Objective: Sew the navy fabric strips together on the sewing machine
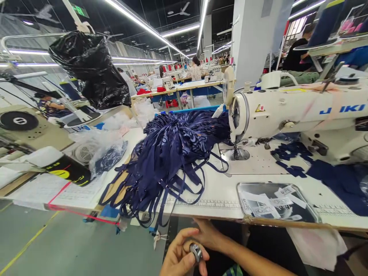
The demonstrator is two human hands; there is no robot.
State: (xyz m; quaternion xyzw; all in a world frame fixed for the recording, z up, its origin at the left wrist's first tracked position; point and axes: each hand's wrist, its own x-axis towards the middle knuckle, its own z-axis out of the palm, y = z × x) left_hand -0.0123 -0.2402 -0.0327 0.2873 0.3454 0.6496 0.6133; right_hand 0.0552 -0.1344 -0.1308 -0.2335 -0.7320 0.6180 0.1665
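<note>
Below the table's front edge, my left hand (181, 255) is closed, pinching a small round metal bobbin case (196, 253) between thumb and fingers. Just behind it, my right hand (207, 233) reaches under the table edge. Its fingers are mostly hidden, so I cannot see whether they hold anything. Above both hands is the white sewing table (212, 188), with a cream sewing machine (267, 111) on its right side. The machine's needle and presser foot (236, 151) stand over the metal needle plate, with no cloth beneath them.
A large bundle of navy strapped garments (172, 153) lies left of the needle, its straps hanging over the front edge. A metal tray (240, 195) holds white labels. Navy scraps (293, 153) lie on the right. A black plastic bag (92, 69) hangs at upper left.
</note>
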